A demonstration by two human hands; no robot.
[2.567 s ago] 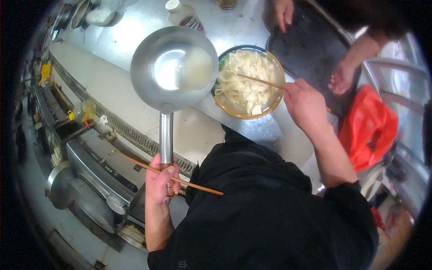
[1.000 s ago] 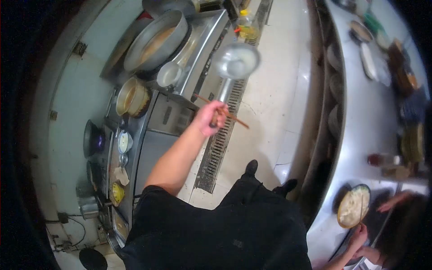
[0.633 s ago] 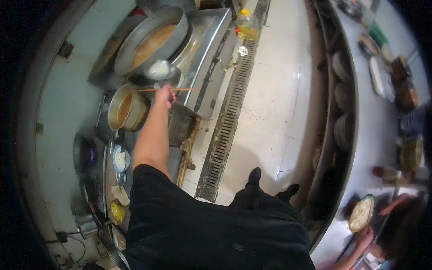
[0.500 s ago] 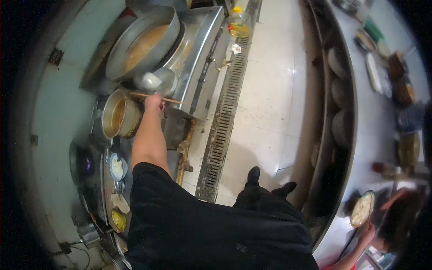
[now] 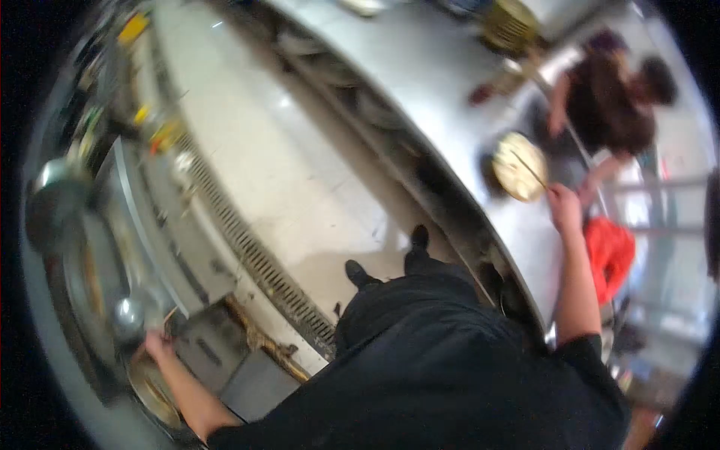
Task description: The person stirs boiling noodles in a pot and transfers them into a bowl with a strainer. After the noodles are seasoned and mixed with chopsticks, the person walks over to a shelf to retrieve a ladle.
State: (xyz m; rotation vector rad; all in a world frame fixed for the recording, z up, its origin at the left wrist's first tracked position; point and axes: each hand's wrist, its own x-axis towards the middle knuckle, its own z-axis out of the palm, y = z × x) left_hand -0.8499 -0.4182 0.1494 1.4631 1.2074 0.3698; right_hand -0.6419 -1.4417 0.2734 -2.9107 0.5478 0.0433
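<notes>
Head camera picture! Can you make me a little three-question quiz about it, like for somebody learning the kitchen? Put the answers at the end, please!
1. True or false: the chopstick in the right hand reaches over the noodles.
2. How many black shoes can you see?
3. Fill the gap: the left hand holds a round metal ____.

Key: 1. True. 2. Two. 3. The ladle.
</notes>
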